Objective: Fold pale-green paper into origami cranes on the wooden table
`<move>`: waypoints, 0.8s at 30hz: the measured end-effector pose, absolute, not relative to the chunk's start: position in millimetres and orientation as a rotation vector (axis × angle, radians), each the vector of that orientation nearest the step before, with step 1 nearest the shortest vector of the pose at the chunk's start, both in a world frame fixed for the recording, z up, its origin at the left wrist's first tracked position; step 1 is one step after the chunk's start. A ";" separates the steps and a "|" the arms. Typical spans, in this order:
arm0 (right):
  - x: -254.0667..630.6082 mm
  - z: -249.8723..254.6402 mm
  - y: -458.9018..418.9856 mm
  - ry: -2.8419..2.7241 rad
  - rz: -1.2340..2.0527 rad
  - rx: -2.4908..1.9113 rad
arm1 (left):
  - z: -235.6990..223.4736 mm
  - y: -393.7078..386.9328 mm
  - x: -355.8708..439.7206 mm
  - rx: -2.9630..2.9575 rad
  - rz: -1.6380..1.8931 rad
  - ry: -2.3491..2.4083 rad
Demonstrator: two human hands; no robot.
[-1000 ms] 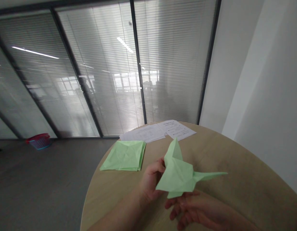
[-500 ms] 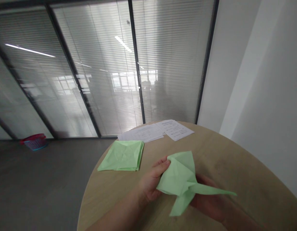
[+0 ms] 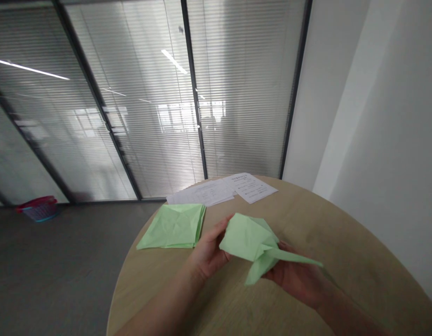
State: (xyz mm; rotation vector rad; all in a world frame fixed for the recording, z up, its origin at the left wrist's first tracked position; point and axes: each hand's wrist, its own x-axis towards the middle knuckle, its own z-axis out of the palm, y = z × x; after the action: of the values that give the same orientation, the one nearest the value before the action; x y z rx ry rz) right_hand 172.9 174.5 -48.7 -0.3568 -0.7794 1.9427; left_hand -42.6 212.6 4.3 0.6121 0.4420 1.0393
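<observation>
Between my two hands is a light green folded piece (image 3: 249,236), thin like paper or cloth, held above the table. It has a broad puffed body, a long narrow strip pointing right and a shorter tail hanging down. My left hand (image 3: 213,249) grips its left edge, with fingers partly behind it. From below and the right, my right hand (image 3: 295,275) holds it; most of those fingers are hidden under the green piece. Just left of my left hand lies a flat folded stack of the same green material (image 3: 172,226).
Several printed white sheets (image 3: 256,187) lie overlapping at the far edge of the round wooden table (image 3: 328,224). A red and blue basket (image 3: 39,208) stands on the grey floor at left. Glass panels with blinds (image 3: 159,140) and a white wall (image 3: 394,154) bound the table.
Both hands have moved slightly up and left with the green piece, which has turned and looks more rounded. My left thumb has shifted from its front face. The view has swung a little right.
</observation>
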 end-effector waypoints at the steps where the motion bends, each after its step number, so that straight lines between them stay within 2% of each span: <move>1: 171.7 -45.7 174.6 -0.765 1.936 -0.357 | 6.1 213.0 -43.3 0.596 1.040 0.413; 10: 163.9 -40.0 182.8 -0.575 1.848 -0.452 | 20.4 192.1 -29.5 0.633 1.070 0.190; 15: 157.5 -44.0 180.2 -0.570 1.911 -0.534 | 23.9 190.8 -24.1 0.734 1.215 0.388; 24: 155.6 -44.1 175.1 -0.618 2.067 -0.759 | 18.5 207.0 -30.2 0.567 1.326 0.796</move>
State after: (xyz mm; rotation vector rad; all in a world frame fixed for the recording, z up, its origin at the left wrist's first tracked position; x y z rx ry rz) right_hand 155.6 175.1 -44.1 -0.7593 -0.6183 2.0671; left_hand -30.2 207.0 18.5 0.5669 0.7963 1.3259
